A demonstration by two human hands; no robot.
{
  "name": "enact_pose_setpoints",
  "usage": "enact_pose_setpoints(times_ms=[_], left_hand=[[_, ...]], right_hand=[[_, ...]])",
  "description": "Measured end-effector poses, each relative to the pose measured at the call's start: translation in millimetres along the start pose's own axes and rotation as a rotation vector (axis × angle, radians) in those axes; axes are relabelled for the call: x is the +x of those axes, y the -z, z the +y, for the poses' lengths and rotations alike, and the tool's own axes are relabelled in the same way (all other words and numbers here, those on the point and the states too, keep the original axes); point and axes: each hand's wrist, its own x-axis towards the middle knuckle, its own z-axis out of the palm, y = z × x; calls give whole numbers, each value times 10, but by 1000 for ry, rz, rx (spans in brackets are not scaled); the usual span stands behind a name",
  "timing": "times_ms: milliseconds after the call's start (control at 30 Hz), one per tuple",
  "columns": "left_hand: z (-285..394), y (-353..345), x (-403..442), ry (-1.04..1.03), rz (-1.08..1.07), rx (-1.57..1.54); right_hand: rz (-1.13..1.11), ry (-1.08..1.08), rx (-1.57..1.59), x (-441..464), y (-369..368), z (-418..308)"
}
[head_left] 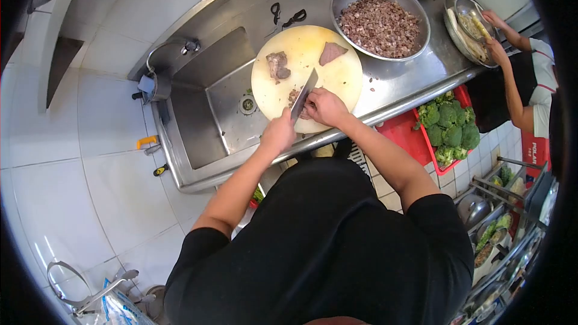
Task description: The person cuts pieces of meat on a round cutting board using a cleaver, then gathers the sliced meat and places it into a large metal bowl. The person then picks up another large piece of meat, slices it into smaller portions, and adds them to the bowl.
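My left hand is closed round the handle of a knife, its broad blade pointing up and to the right over the round cutting board. Fingers curled, my right hand presses on a piece of meat beside the blade; most of that piece is hidden. Small cut bits of meat lie near the blade. Farther up the board sit a ragged brown chunk of meat and a smoother, reddish chunk. The board rests partly over the sink.
Black scissors lie behind the board. A steel bowl of diced meat stands to its right. A sink with a faucet is at left. Another person's hands hold a strainer at right. Broccoli fills a red crate below.
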Motion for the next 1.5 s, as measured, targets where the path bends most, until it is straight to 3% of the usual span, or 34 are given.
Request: enact_pose_setpoints(times_ms=[233, 333, 467, 567, 733, 833, 933, 1033, 1133, 1233, 1500], left_hand=[[43, 375, -412, -26, -69, 89], [11, 3, -305, 92, -99, 22], [71, -63, -17, 4, -24, -5], [24, 148, -214, -19, -111, 69], [-33, -132, -427, 88, -57, 37], [-9, -141, -213, 24, -13, -1], [-36, -111, -53, -16, 22, -20], [-65, -32, -14, -9, 27, -9], [-112, 5, -5, -3, 19, -5], [-128, 68, -20, -51, 27, 2], [-42, 257, -396, -68, -53, 69]], right_hand=[[95, -7, 116, -55, 129, -50], [19, 13, 86, -57, 26, 51], [8, 25, 39, -49, 33, 64], [25, 41, 29, -50, 45, 72], [20, 144, 49, -191, 253, -21], [-35, 201, -107, -272, 170, 7], [75, 210, -240, -253, -47, 16], [118, 109, -334, -257, -198, -36], [105, 64, -295, -274, -156, -128], [155, -10, 29, -261, 47, -241], [193, 24, 77, -200, -19, -60]])
